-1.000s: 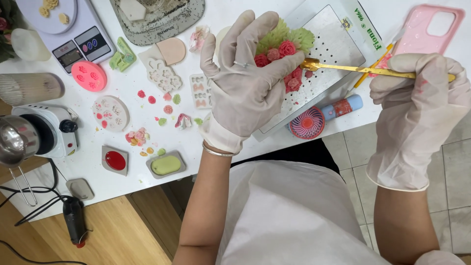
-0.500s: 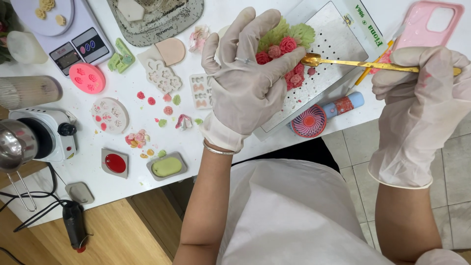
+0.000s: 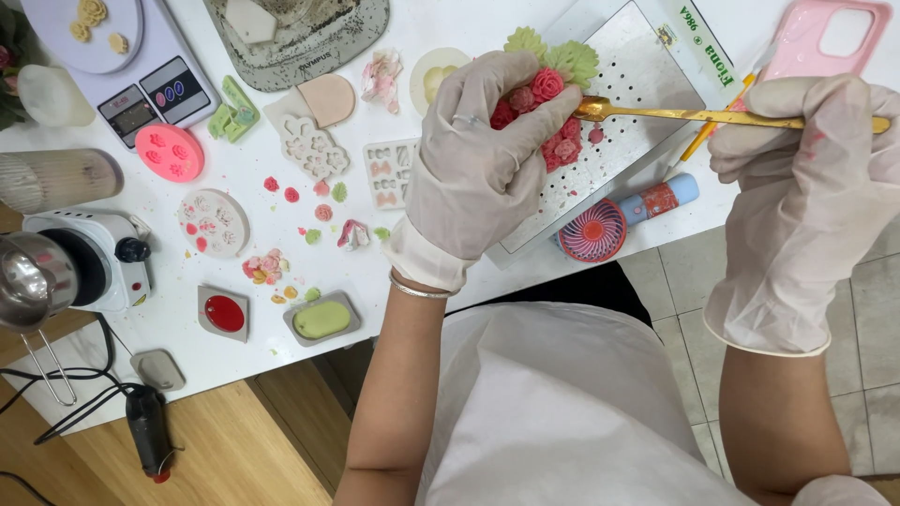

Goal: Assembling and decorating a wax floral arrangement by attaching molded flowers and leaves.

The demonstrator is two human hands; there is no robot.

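My left hand (image 3: 483, 159), in a white glove, grips a cluster of small red and pink wax roses with green leaves (image 3: 548, 89) above a white perforated tray (image 3: 647, 103). My right hand (image 3: 806, 187), also gloved, holds a thin gold spoon (image 3: 694, 115) by its handle. The spoon's bowl touches the flower cluster on its right side.
On the white table lie a digital scale (image 3: 141, 89), pink and white silicone moulds (image 3: 171, 152), loose wax petals (image 3: 267, 267), a red-filled mould (image 3: 224, 314), a green-filled mould (image 3: 322, 319), a small hotplate with a metal pot (image 3: 75, 267), a pink mini fan (image 3: 592, 231) and a pink phone case (image 3: 830, 37).
The spoon's bowl has stayed at the flower cluster while both hands shifted slightly; my right hand drifted a little to the right and up.
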